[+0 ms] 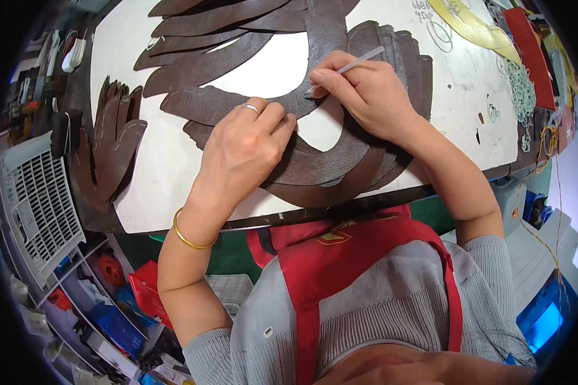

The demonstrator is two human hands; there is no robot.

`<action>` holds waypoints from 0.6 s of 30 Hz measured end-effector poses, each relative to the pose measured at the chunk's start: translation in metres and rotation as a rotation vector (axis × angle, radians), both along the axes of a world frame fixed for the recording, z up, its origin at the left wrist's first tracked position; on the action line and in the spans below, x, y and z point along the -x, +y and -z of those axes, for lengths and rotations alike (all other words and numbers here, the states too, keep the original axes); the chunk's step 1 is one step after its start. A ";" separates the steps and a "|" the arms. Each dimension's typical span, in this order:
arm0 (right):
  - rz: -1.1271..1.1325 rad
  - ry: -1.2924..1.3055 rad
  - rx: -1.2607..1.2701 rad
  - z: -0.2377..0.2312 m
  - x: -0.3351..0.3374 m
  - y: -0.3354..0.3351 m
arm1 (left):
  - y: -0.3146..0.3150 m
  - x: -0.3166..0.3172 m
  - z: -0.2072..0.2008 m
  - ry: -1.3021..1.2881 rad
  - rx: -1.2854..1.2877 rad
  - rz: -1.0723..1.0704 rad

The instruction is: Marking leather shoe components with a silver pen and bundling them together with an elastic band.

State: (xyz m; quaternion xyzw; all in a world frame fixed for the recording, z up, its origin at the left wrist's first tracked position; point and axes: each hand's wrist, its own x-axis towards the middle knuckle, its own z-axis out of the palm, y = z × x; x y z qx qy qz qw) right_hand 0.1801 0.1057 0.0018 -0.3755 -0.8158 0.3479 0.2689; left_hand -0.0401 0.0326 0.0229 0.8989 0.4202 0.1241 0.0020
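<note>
My right hand (374, 96) is closed around a slim, whitish translucent pen (366, 59). Its dark tip meets a curved dark brown leather piece (290, 102). On the same piece, my left hand (247, 138) presses near the edge with curled fingers; their tips are partly hidden. Below that piece lies a stack of curved brown leather pieces (327, 189), overlapping unevenly toward the table's near edge. More leather strips (218, 45) are fanned out at the far left, some with pale marks along their edges.
A white work board (154, 192) covers the table. At its left edge sits another pile of brown leather pieces (119, 138). Tangled pale green thread (521, 90), yellow material (478, 32) and a red box-like object (530, 58) lie at the right. Shelves (93, 282) stand below left.
</note>
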 end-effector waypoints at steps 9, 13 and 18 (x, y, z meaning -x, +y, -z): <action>0.008 0.040 -0.227 0.012 0.017 -0.002 | -0.006 0.002 0.009 -0.041 -0.006 -0.054; 0.007 -0.023 -0.246 0.009 0.016 -0.003 | -0.006 0.002 0.009 -0.052 -0.005 -0.059; 0.013 -0.168 -0.243 0.001 0.018 -0.009 | -0.003 0.002 0.011 -0.099 -0.082 -0.023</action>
